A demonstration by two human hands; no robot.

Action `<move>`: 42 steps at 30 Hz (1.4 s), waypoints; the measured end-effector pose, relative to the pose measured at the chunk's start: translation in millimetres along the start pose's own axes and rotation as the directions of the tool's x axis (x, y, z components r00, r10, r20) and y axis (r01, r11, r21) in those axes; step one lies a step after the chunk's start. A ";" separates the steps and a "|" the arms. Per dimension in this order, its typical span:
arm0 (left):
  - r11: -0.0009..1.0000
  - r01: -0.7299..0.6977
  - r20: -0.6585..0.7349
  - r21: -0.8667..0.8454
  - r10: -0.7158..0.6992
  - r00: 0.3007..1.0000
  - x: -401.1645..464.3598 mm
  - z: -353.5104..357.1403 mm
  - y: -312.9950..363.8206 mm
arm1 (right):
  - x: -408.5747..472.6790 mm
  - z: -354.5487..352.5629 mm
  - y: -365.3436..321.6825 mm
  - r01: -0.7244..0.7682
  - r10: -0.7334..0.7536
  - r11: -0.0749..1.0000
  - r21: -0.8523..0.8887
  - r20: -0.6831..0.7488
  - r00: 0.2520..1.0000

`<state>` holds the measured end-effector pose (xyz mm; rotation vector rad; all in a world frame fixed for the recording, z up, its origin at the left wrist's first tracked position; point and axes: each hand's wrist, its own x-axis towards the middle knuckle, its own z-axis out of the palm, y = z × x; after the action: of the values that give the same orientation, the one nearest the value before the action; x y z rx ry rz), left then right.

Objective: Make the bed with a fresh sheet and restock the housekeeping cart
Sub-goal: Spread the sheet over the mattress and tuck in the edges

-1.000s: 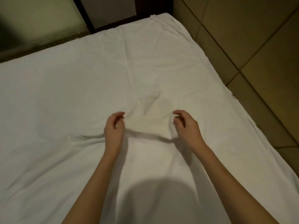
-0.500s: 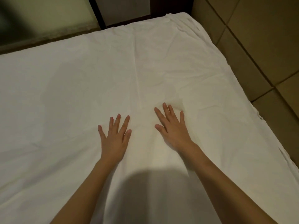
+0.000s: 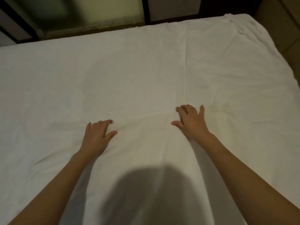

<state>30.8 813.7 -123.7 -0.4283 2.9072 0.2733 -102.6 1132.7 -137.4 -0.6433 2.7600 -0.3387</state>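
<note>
A white sheet [image 3: 129, 75] covers the whole bed, mostly flat, with a crease line running toward the far edge and a low ridge of cloth between my hands. My left hand [image 3: 97, 137] rests palm down on the sheet near the middle, its fingers slightly bent and spread. My right hand [image 3: 190, 121] presses the sheet farther right and a little farther away, fingers spread, tips bent into the fabric. Neither hand holds a fold. The housekeeping cart is out of view.
The far edge of the bed meets a dark frame and a pale wall panel [image 3: 90, 12]. Brown floor tiles [image 3: 282, 30] show past the bed's far right corner. My shadow falls on the sheet near me.
A second ago both hands pinched up a fold of sheet; they let go and flattened on it. Since then they have slid apart, left and right, with the view shifted left.
</note>
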 end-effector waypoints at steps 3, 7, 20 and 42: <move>0.992 0.099 0.005 0.079 -0.099 0.995 -15.6 -7.4 -39.4 | 1.6 0.8 -7.8 -0.016 0.016 0.994 -0.111 -0.001 1.000; 0.960 0.164 -0.022 0.225 -0.163 0.986 -22.8 -18.9 -75.2 | 0.3 -2.1 -6.8 -0.038 0.039 0.985 -0.168 0.003 0.999; 0.973 0.213 -0.256 0.091 -0.184 0.949 -25.9 -62.9 -128.1 | -26.1 -40.9 -24.3 -0.085 0.059 0.987 -0.137 -0.184 0.981; 0.978 0.124 -0.328 -0.169 -0.175 0.928 138.7 -162.9 -41.2 | 84.3 -147.3 -46.8 -0.242 0.236 0.970 0.013 -0.286 0.929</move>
<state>-113.3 704.1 -2.3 -0.7924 3.1768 0.4288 -204.8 1076.7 -5.4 -0.2718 3.0788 -0.3719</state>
